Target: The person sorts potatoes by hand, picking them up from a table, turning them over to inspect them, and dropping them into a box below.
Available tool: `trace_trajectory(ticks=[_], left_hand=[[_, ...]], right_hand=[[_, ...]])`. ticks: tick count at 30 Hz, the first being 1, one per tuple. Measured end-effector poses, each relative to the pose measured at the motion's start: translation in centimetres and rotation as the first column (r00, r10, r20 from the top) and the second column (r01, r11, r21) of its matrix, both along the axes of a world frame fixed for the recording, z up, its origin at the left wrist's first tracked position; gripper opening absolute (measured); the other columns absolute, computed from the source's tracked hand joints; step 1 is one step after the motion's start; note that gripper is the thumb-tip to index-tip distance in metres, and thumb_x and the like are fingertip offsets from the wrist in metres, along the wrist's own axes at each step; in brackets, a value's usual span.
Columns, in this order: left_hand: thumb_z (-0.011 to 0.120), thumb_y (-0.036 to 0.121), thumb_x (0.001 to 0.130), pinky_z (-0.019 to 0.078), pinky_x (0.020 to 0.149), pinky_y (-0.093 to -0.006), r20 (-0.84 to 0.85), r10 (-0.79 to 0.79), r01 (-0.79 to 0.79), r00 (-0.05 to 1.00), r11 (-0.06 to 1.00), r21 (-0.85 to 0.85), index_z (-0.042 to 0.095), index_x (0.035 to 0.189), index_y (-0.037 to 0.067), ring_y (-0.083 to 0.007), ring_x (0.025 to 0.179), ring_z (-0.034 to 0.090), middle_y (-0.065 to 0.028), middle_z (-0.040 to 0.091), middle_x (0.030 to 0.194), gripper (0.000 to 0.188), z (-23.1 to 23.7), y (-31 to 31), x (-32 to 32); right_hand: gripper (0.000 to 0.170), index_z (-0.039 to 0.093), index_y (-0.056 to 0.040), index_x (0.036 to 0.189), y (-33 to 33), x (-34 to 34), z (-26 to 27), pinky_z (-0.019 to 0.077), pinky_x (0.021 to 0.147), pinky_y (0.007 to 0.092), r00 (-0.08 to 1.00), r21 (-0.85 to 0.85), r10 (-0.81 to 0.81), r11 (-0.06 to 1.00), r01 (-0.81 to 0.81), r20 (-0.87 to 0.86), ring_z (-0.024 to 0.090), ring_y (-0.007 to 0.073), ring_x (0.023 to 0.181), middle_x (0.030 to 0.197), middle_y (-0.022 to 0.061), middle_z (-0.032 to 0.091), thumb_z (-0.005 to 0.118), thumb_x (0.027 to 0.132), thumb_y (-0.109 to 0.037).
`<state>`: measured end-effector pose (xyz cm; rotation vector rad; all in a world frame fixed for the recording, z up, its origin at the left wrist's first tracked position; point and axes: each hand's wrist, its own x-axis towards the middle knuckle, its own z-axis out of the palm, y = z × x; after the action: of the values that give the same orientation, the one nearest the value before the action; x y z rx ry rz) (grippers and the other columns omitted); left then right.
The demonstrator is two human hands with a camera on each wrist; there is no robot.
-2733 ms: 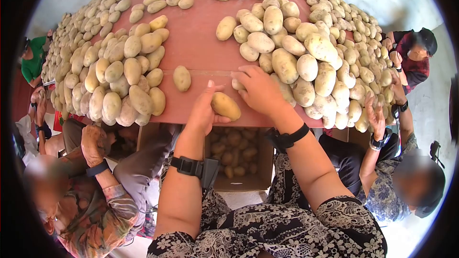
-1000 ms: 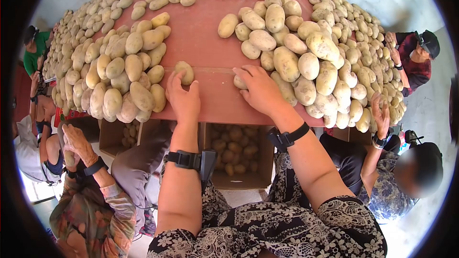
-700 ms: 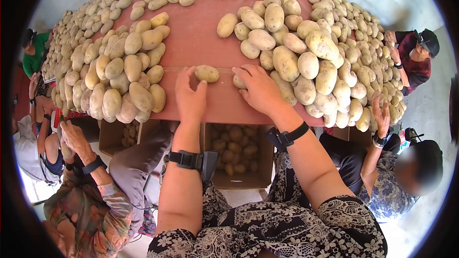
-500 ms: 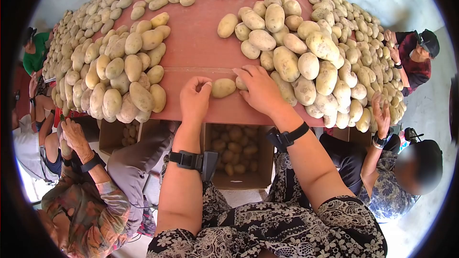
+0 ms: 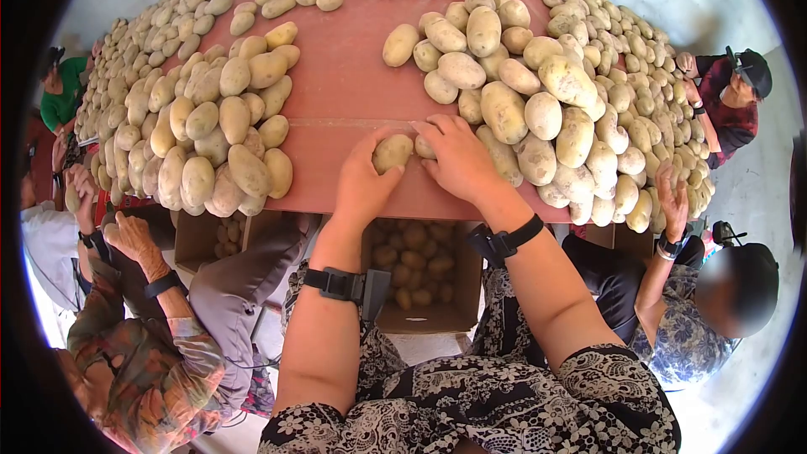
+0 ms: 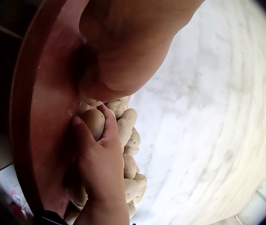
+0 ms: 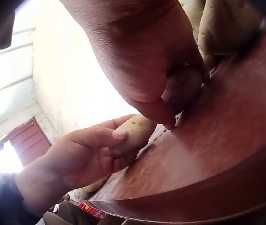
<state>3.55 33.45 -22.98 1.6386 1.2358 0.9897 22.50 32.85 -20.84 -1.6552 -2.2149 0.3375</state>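
Note:
My left hand (image 5: 368, 178) grips a yellowish potato (image 5: 393, 153) between thumb and fingers, at the table's near middle. Just right of it, my right hand (image 5: 462, 161) curls round another potato (image 5: 423, 147), mostly covered in the head view. In the left wrist view, the right hand (image 6: 102, 166) has thumb and finger around its potato (image 6: 94, 123), below the large left hand (image 6: 128, 47). The right wrist view has the left hand's potato (image 7: 134, 133) close beside the right hand (image 7: 137, 61), whose own potato (image 7: 182, 89) lies in shadow.
Potato heaps stand on the red table (image 5: 336, 76), a left heap (image 5: 202, 122) and a right heap (image 5: 538, 105). Below the edge, a cardboard box (image 5: 429, 319) holds potatoes. People sit on both sides; a neighbour's hand (image 5: 670, 202) is near the right heap.
The left hand let one potato go, drew another from the left toward the right hand, and has now closed its fingers round it. The right hand has barely moved.

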Motion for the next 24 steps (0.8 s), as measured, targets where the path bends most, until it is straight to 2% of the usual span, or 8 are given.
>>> trace_trajectory(ticks=[1, 2, 4, 7, 10, 13, 19, 24], left_hand=[[0.067, 0.001, 0.083, 0.0512, 0.095, -0.0394, 0.057, 0.016, -0.015, 0.998, 1.000, -0.018, 0.057, 0.130, -0.002, -0.0294, 0.115, 0.061, -0.0174, 0.063, 0.123, 0.048, 0.0, 0.1, 0.2], [0.064, 0.005, 0.087, 0.0526, 0.091, -0.0377, 0.201, 0.054, -0.025, 0.978, 0.989, -0.144, 0.057, 0.129, -0.002, -0.0272, 0.111, 0.063, -0.0166, 0.064, 0.123, 0.044, 0.0, 0.1, 0.4], [0.060, 0.012, 0.096, 0.0553, 0.083, -0.0343, 0.452, 0.179, 0.011, 0.874, 0.923, -0.386, 0.057, 0.129, -0.002, -0.0229, 0.105, 0.066, -0.0150, 0.064, 0.122, 0.036, 1.1, 0.2, 0.8], [0.049, 0.030, 0.104, 0.0551, 0.074, -0.0300, 0.609, 0.224, 0.138, 0.761, 0.861, -0.490, 0.058, 0.128, 0.001, -0.0187, 0.093, 0.068, -0.0124, 0.067, 0.115, 0.039, 1.9, 0.1, 0.2], [0.032, 0.051, 0.107, 0.0517, 0.070, -0.0272, 0.621, 0.125, 0.257, 0.773, 0.835, -0.487, 0.057, 0.130, 0.000, -0.0169, 0.085, 0.067, -0.0129, 0.070, 0.107, 0.061, 1.5, 0.4, -0.4], [0.025, 0.060, 0.105, 0.0517, 0.069, -0.0282, 0.642, 0.112, 0.302, 0.758, 0.813, -0.498, 0.059, 0.128, 0.000, -0.0187, 0.081, 0.068, -0.0137, 0.071, 0.096, 0.073, 1.7, 0.1, -0.4], [0.024, 0.065, 0.103, 0.0533, 0.068, -0.0302, 0.721, 0.097, 0.395, 0.686, 0.782, -0.481, 0.061, 0.124, -0.001, -0.0193, 0.078, 0.068, -0.0132, 0.072, 0.095, 0.079, 1.1, 0.1, -0.5], [0.026, 0.060, 0.104, 0.0523, 0.067, -0.0291, 0.728, 0.109, 0.389, 0.676, 0.786, -0.480, 0.060, 0.126, 0.001, -0.0200, 0.080, 0.068, -0.0123, 0.071, 0.096, 0.072, 1.4, 0.1, -0.5]], right_hand=[[0.055, 0.057, -0.0084, 0.131, 0.0, 0.0, 0.0, 0.0476, 0.100, 0.0407, 1.000, 0.002, 0.000, 1.000, 0.000, 0.002, 0.050, 0.0328, 0.123, 0.129, 0.0127, 0.054, 0.073, 0.078, -0.009], [0.056, 0.057, -0.0083, 0.131, -0.1, 0.0, 0.0, 0.0475, 0.100, 0.0406, 1.000, 0.005, -0.001, 1.000, 0.001, 0.005, 0.050, 0.0328, 0.123, 0.129, 0.0126, 0.054, 0.073, 0.077, -0.009], [0.055, 0.057, -0.0081, 0.130, 0.0, 0.0, 0.2, 0.0475, 0.100, 0.0405, 1.000, -0.007, 0.000, 1.000, 0.000, -0.002, 0.050, 0.0328, 0.123, 0.129, 0.0126, 0.054, 0.073, 0.077, -0.009], [0.055, 0.058, -0.0081, 0.130, 0.0, 0.0, -0.1, 0.0475, 0.100, 0.0404, 1.000, 0.008, -0.001, 1.000, 0.001, -0.003, 0.050, 0.0329, 0.122, 0.128, 0.0126, 0.054, 0.072, 0.077, -0.009], [0.055, 0.058, -0.0082, 0.129, 0.0, 0.0, -0.2, 0.0474, 0.099, 0.0405, 1.000, 0.036, -0.005, 0.999, 0.005, 0.002, 0.051, 0.0329, 0.120, 0.126, 0.0125, 0.055, 0.072, 0.076, -0.009], [0.054, 0.059, -0.0085, 0.128, 0.0, -0.1, -0.3, 0.0474, 0.098, 0.0408, 1.000, 0.049, -0.003, 0.999, 0.003, 0.002, 0.051, 0.0331, 0.119, 0.124, 0.0125, 0.055, 0.072, 0.075, -0.008], [0.054, 0.059, -0.0090, 0.127, 0.1, 0.0, -0.6, 0.0472, 0.098, 0.0410, 0.999, 0.064, 0.011, 0.998, -0.009, -0.036, 0.051, 0.0340, 0.117, 0.123, 0.0129, 0.055, 0.072, 0.075, -0.008], [0.054, 0.059, -0.0092, 0.127, 0.1, 0.0, -0.5, 0.0468, 0.098, 0.0414, 0.999, 0.069, 0.015, 0.998, -0.012, -0.040, 0.051, 0.0342, 0.117, 0.123, 0.0129, 0.055, 0.073, 0.074, -0.008]])
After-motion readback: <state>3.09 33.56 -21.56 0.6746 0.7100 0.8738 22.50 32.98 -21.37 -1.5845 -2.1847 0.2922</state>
